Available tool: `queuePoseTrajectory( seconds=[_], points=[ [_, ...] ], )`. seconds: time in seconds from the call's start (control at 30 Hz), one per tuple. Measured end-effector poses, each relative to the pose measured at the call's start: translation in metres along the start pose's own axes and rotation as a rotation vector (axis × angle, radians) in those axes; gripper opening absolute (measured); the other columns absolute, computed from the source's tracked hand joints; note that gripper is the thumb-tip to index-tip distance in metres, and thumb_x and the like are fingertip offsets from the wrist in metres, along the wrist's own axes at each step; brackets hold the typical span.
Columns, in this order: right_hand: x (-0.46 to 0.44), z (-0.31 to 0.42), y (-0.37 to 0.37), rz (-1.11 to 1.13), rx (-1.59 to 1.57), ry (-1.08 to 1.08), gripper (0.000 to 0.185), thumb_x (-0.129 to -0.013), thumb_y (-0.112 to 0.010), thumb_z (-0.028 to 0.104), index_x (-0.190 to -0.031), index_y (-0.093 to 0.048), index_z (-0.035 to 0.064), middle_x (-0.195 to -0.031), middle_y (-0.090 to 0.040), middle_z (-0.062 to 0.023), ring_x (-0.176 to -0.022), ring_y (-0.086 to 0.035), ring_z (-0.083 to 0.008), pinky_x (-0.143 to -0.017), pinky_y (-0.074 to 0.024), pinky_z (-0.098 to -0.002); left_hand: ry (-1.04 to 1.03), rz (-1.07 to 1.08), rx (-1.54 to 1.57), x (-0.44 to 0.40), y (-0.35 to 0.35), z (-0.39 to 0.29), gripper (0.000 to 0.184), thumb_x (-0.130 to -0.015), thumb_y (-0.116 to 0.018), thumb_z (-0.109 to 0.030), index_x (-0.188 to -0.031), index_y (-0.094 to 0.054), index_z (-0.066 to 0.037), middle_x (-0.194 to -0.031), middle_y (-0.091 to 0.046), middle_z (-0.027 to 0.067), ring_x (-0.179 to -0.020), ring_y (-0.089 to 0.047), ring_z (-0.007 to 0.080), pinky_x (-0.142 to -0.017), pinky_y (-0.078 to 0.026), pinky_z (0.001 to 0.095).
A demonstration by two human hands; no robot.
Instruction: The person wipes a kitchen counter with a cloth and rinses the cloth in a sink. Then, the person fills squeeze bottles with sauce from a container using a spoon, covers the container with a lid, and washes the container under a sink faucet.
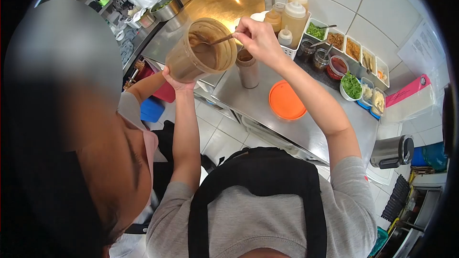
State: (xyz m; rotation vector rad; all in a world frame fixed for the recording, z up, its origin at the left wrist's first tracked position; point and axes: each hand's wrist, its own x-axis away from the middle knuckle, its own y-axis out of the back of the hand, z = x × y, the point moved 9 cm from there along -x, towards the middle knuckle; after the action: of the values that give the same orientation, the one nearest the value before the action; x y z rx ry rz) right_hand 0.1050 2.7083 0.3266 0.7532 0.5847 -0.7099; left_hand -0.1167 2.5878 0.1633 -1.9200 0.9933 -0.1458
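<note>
My left hand point(180, 82) supports a large translucent plastic tub point(179, 59) from below, tilted with its mouth toward the right. Brown sauce point(206, 56) lies inside and coats its walls. Between the fingers of my right hand point(258, 38) is the handle of a spoon point(223, 39), whose bowl end dips into the tub. Just under my right hand, an open bottle point(248, 72) smeared with brown stands upright on the steel counter point(229, 91). An orange round lid point(287, 99) lies flat to its right.
Squeeze bottles point(292, 16) stand by the tiled wall. Behind the counter are topping containers point(353, 48), sauce jars point(321, 59) and a bowl of green leaves point(351, 87). A co-worker point(110, 153) stands close at my left, one forearm reaching behind the tub. A steel jug point(389, 153) is at right.
</note>
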Motion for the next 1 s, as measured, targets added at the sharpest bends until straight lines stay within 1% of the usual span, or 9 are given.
queuePoseTrajectory(
  seconds=[0.07,0.13,0.27,0.47,0.53,0.73,0.87,0.93,1.0],
  points=[
    [-0.002,-0.005,0.004,-0.031,0.042,0.029,0.015,-0.076,-0.062,0.010,-0.073,-0.052,-0.0009,-0.058,-0.052,-0.0078,-0.050,-0.045,-0.0146,-0.046,-0.0351,-0.0287,-0.015,-0.024,-0.025,-0.003,-0.004,-0.003,0.075,-0.063,-0.058,-0.053,-0.125,-0.043,-0.013,-0.126,-0.045,0.0097,-0.115,-0.043,0.0300,-0.093,-0.039,0.0486],
    [-0.002,-0.012,0.005,-0.040,0.044,0.029,0.015,-0.076,-0.062,0.010,-0.073,-0.052,-0.0008,-0.058,-0.052,-0.0075,-0.050,-0.045,-0.0143,-0.046,-0.0350,-0.0287,-0.013,-0.038,0.020,-0.006,-0.009,-0.005,0.068,-0.065,-0.059,-0.044,-0.121,-0.045,-0.008,-0.119,-0.050,0.0104,-0.109,-0.049,0.0288,-0.090,-0.043,0.0438],
    [0.001,-0.023,0.008,-0.050,0.032,0.008,0.015,-0.076,-0.062,0.011,-0.073,-0.052,-0.0005,-0.058,-0.051,-0.0067,-0.050,-0.045,-0.0129,-0.046,-0.0345,-0.0283,0.011,-0.026,-0.047,-0.019,-0.006,-0.009,0.071,-0.065,-0.058,-0.048,-0.123,-0.044,-0.010,-0.122,-0.048,0.0105,-0.111,-0.047,0.0302,-0.092,-0.040,0.0475],
    [0.005,-0.030,0.014,-0.083,-0.007,0.000,0.015,-0.077,-0.062,0.011,-0.072,-0.053,-0.0003,-0.054,-0.050,-0.0055,-0.047,-0.044,-0.0117,-0.044,-0.0335,-0.0273,0.045,0.024,-0.100,-0.028,-0.019,-0.013,0.070,-0.066,-0.058,-0.046,-0.123,-0.044,-0.008,-0.122,-0.048,0.0122,-0.111,-0.047,0.0302,-0.091,-0.041,0.0470],
    [0.005,-0.030,0.015,-0.087,-0.010,-0.009,0.015,-0.077,-0.062,0.011,-0.072,-0.053,-0.0003,-0.053,-0.049,-0.0053,-0.047,-0.044,-0.0116,-0.044,-0.0335,-0.0273,0.030,0.084,-0.138,-0.032,-0.025,-0.016,0.069,-0.067,-0.057,-0.045,-0.123,-0.044,-0.007,-0.122,-0.048,0.0126,-0.111,-0.047,0.0304,-0.092,-0.040,0.0466],
    [0.006,-0.033,0.019,-0.099,-0.021,-0.033,0.015,-0.076,-0.062,0.010,-0.071,-0.053,-0.0002,-0.053,-0.049,-0.0047,-0.047,-0.045,-0.0111,-0.044,-0.0335,-0.0272,0.040,0.088,-0.149,-0.030,-0.041,-0.017,0.066,-0.070,-0.055,-0.044,-0.123,-0.044,-0.006,-0.122,-0.049,0.0122,-0.111,-0.048,0.0300,-0.094,-0.038,0.0442],
    [0.007,-0.034,0.021,-0.106,-0.025,-0.044,0.015,-0.076,-0.062,0.010,-0.072,-0.053,-0.0003,-0.054,-0.050,-0.0043,-0.047,-0.046,-0.0108,-0.044,-0.0341,-0.0272,0.035,0.089,-0.186,-0.032,-0.046,-0.018,0.066,-0.070,-0.055,-0.044,-0.123,-0.044,-0.006,-0.122,-0.049,0.0118,-0.111,-0.048,0.0292,-0.094,-0.038,0.0435],
    [0.007,-0.035,0.021,-0.102,-0.024,-0.057,0.014,-0.076,-0.062,0.010,-0.072,-0.053,-0.0003,-0.054,-0.050,-0.0043,-0.047,-0.046,-0.0108,-0.044,-0.0344,-0.0272,0.038,0.029,-0.220,-0.032,-0.042,-0.019,0.068,-0.069,-0.055,-0.045,-0.124,-0.044,-0.006,-0.123,-0.049,0.0117,-0.111,-0.048,0.0286,-0.094,-0.038,0.0435],
    [0.006,-0.037,0.021,-0.097,-0.023,-0.070,0.014,-0.076,-0.062,0.010,-0.073,-0.053,-0.0003,-0.054,-0.050,-0.0043,-0.047,-0.046,-0.0107,-0.044,-0.0347,-0.0272,0.044,0.046,-0.223,-0.033,-0.049,-0.019,0.069,-0.068,-0.055,-0.044,-0.125,-0.043,-0.006,-0.123,-0.049,0.0116,-0.112,-0.048,0.0282,-0.094,-0.038,0.0431]
  ],
)
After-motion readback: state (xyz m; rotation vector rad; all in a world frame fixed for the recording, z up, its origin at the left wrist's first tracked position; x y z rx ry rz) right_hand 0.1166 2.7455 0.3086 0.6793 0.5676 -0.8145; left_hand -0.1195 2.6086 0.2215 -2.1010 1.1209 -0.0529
